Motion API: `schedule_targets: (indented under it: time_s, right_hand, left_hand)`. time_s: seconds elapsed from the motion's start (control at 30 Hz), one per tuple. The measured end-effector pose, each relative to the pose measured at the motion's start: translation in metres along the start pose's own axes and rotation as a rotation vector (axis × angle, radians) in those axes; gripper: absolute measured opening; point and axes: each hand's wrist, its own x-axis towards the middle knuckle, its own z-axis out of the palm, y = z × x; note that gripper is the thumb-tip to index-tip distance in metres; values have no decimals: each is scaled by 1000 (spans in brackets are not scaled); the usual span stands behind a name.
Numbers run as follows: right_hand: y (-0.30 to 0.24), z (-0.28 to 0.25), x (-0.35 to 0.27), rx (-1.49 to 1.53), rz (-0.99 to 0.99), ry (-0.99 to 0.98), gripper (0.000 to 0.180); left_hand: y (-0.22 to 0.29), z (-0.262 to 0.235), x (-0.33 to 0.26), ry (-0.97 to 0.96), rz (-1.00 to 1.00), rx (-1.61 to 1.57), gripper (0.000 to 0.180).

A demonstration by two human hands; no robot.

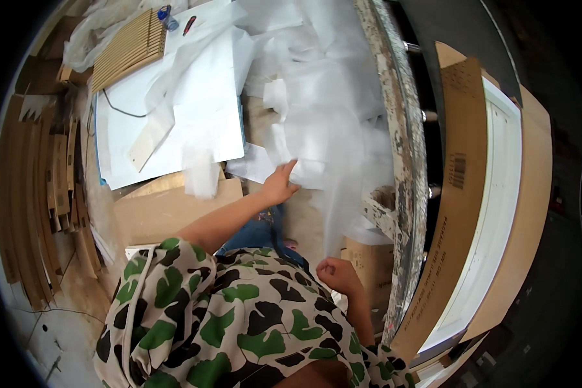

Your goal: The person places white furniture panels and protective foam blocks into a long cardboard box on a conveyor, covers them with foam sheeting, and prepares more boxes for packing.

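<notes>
My left hand (279,185) reaches forward with its fingers stretched and the thumb apart, at the edge of a heap of translucent white foam sheets (333,84). A crumpled white fold (309,172) lies right by its fingertips. Close to my body, my right hand (340,275) is closed in a fist. One thin foam sheet (338,207) narrows down to that fist and appears pinched in it. A white sheet piece (251,163) lies to the left of my left hand.
A large white board (200,116) carries slatted wood (130,48), a blue-capped bottle (167,18) and a red cutter (189,25). A worn, paint-flaked rail (401,142) runs along the right. Beyond it stands an open carton (462,168) with a white frame (491,213). Cardboard strips (26,200) stand left.
</notes>
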Motion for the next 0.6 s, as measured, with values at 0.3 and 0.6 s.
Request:
schedule_targets:
  time_s: [0.3,0.6]
  right_hand:
    - [79,40,-216,253,293,309,25]
    - [204,149,-343,-334,278,1841,21]
  left_hand:
    - [97,51,11,-226,998,1127,40]
    - [81,167,-169,-1331,190,321,31]
